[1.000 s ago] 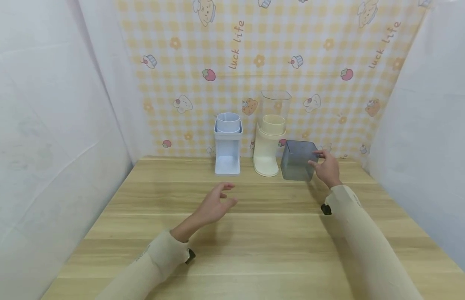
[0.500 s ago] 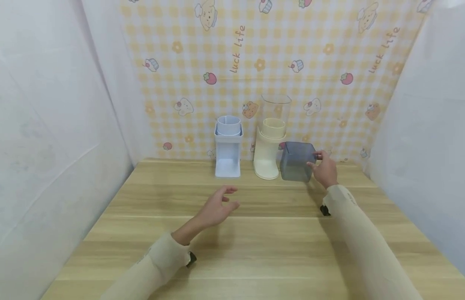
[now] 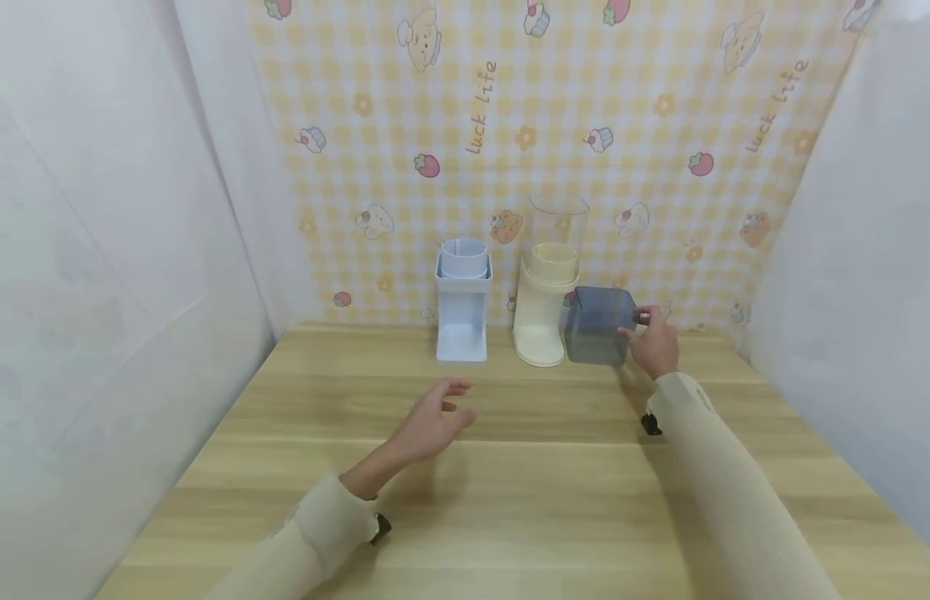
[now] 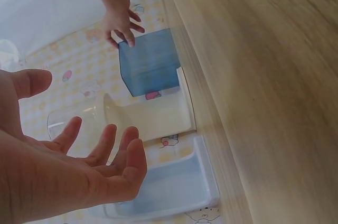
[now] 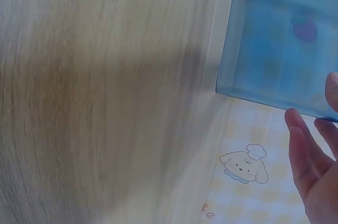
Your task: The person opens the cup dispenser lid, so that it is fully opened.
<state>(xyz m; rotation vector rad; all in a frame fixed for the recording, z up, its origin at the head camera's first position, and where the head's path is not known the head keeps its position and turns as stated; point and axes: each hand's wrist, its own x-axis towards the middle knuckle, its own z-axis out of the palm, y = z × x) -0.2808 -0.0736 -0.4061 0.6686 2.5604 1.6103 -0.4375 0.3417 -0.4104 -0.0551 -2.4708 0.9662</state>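
Note:
At the back right of the table stands a see-through blue-grey box (image 3: 600, 327), beside the cream stand. My right hand (image 3: 656, 342) holds its right edge; in the right wrist view the thumb (image 5: 332, 91) lies across its near face and the fingers (image 5: 298, 129) are outside that edge. My left hand (image 3: 429, 423) hovers over the table with loosely bent fingers and nothing in it. Beyond it stands a pale blue stand (image 3: 462, 321) with a round cup (image 3: 464, 259) on top. A cream stand (image 3: 538, 321) carries a cream cup (image 3: 554, 264) and a tall clear container (image 3: 558, 221).
The wooden table (image 3: 532, 492) runs back to a yellow checked cloth (image 3: 390, 192) hung as a wall. White sheets close off the left side (image 3: 120, 250) and the right side (image 3: 847, 275). The two stands and the box form a row along the back edge.
The box has shifted slightly left toward the cream stand, with my right hand following. My left hand has barely moved. The whole head view has tilted up a little.

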